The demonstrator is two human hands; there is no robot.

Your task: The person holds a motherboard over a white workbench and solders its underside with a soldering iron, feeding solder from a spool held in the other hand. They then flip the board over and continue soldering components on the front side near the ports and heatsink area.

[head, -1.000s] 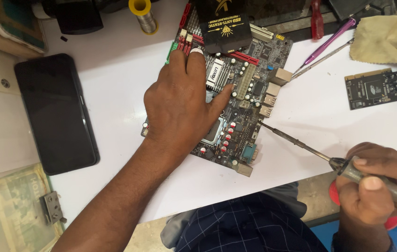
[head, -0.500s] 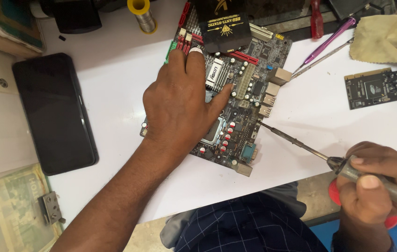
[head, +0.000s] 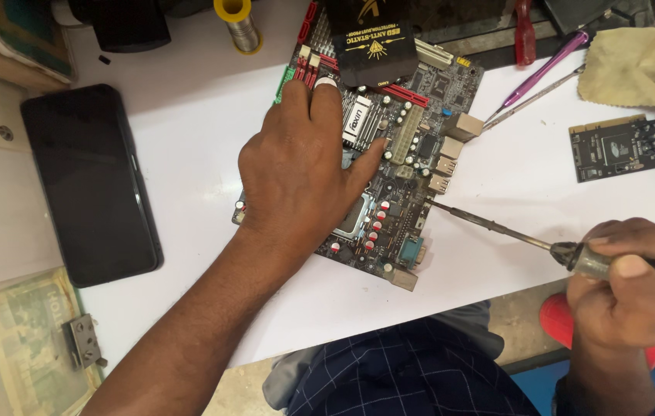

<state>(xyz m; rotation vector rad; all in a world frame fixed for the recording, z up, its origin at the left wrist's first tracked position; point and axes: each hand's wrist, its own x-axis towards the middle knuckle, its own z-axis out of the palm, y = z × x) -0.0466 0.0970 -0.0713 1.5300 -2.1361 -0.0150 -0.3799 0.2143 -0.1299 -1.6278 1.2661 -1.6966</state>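
Your left hand [head: 297,173] lies flat, fingers spread, on the stiff, fragile green motherboard [head: 408,146]; your right hand [head: 636,281], fingers clamped, holds the thin-tipped soldering iron [head: 497,228].

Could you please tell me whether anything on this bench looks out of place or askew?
Little stands out. The motherboard lies at an angle on the white table, held flat by the left hand. A black anti-static pouch rests over its top edge. The right hand holds the soldering iron, its tip at the board's edge.
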